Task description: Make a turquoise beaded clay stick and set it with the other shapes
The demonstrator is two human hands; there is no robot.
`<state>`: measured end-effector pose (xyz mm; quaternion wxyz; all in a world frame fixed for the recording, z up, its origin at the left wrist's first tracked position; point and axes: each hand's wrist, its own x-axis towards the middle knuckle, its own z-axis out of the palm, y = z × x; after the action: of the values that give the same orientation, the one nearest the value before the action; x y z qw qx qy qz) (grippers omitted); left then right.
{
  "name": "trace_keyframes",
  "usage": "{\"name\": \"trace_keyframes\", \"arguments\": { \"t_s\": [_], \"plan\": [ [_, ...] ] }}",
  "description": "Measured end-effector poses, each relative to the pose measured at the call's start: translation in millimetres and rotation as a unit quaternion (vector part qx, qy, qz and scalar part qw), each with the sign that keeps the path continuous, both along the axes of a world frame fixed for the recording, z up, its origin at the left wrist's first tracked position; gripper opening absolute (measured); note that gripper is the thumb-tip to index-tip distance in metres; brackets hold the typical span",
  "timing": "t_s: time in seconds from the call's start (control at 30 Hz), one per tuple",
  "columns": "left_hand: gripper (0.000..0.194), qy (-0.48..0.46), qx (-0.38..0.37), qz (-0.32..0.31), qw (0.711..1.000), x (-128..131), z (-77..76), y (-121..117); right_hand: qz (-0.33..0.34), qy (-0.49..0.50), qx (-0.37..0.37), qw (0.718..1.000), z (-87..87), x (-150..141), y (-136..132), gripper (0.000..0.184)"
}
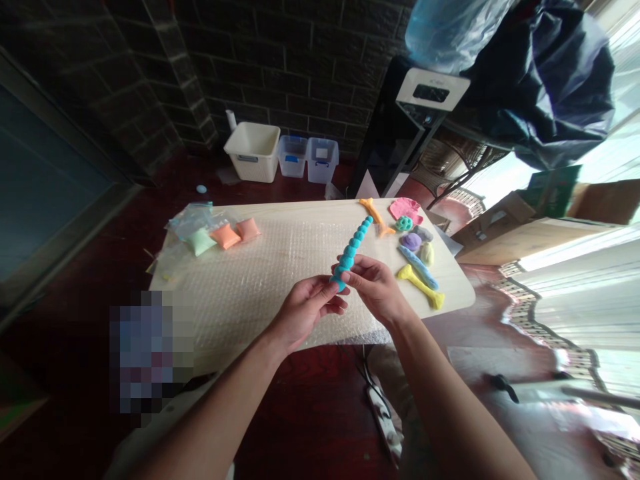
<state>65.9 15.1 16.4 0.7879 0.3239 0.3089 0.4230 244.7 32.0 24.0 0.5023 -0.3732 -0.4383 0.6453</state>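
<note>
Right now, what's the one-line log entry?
left hand: near-end grip, teal beaded stick | right hand: near-end grip, same stick | table: yellow bone-shaped piece right, orange packet left

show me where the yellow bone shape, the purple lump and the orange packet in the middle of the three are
yellow bone shape (421,287): head view, middle of its shaft
purple lump (411,242): head view, centre of its top
orange packet (226,236): head view, middle of its face
</note>
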Motion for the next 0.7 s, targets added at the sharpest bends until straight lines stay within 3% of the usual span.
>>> {"name": "trace_keyframes", "arguments": {
  "t_s": [0.47, 0.7],
  "plan": [
    [0.032, -0.001, 0.004, 0.011, 1.0, -0.2, 1.9, 0.2, 0.016, 0.007, 0.006, 1.0, -4.1, -1.0, 0.5, 0.022],
    [0.033, 0.017, -0.007, 0.008, 1.0, 0.1, 4.9, -1.3, -0.012, 0.033, -0.007, 0.999, 5.0, -0.4, -0.6, 0.031]
  ]
}}
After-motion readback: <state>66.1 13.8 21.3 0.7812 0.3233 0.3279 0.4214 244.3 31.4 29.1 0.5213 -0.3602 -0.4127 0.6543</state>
